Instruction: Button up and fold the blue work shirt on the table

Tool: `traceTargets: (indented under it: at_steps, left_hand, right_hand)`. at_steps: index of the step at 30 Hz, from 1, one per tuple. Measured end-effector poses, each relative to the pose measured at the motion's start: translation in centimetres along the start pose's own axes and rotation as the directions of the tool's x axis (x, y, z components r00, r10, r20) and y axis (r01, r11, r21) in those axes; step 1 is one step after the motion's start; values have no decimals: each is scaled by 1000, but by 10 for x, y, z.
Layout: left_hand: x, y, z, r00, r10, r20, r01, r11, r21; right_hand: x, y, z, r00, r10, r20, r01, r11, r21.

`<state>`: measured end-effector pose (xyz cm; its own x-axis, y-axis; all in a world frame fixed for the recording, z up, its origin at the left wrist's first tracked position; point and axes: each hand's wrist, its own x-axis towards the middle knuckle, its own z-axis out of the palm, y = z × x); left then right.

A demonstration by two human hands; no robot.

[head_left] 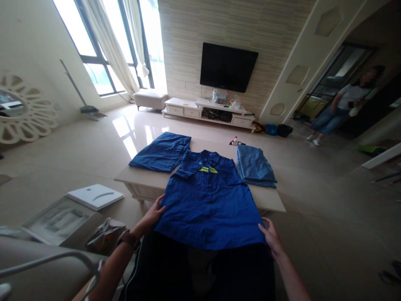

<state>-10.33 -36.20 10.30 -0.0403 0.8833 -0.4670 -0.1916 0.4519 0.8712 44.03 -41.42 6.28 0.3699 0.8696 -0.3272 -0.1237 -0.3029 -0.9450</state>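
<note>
- The blue work shirt [208, 200] lies spread flat, collar away, its hem hanging over the near edge of the tabletop [269, 200].
- Left hand [154, 215] rests flat, fingers apart, on the shirt's lower left edge.
- Right hand [270, 235] touches the lower right corner, fingers loosely extended, gripping nothing.
- Folded blue garment [162, 151] lies left of it; folded lighter-blue garment [254, 166] lies right.

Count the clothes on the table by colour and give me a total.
Bright blue: 2, the shirt with yellow stripes that both hands touch, left hand and right hand, and the folded piece at the table's left end.
Paler blue: 1, the folded piece on the right.
Total: 3
</note>
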Motion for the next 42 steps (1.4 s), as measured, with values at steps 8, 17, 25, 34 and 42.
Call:
traceTargets:
  at_steps: [8, 17, 25, 34, 42]
  left_hand:
    - [-59, 18, -20, 993, -6, 114, -5, 995, 96]
    - [-47, 53, -34, 926, 373, 54, -358, 826, 435]
    - [17, 78, 1, 736, 642, -214, -508, 733, 452]
    - [153, 91, 29, 665, 647, -373, -378, 722, 580]
    - [269, 136, 42, 682, 641, -351, -206, 629, 749]
  right_hand:
    - [-56, -15, -38, 998, 33, 57, -36, 997, 64]
    - [-51, -63, -37, 968, -196, -160, 154, 958, -241]
    - [15, -114, -4, 890, -422, -171, 327, 854, -406]
    - [182, -109, 84, 831, -534, -157, 450, 810, -376]
    - [318, -114, 137, 852, -515, -97, 364, 714, -598]
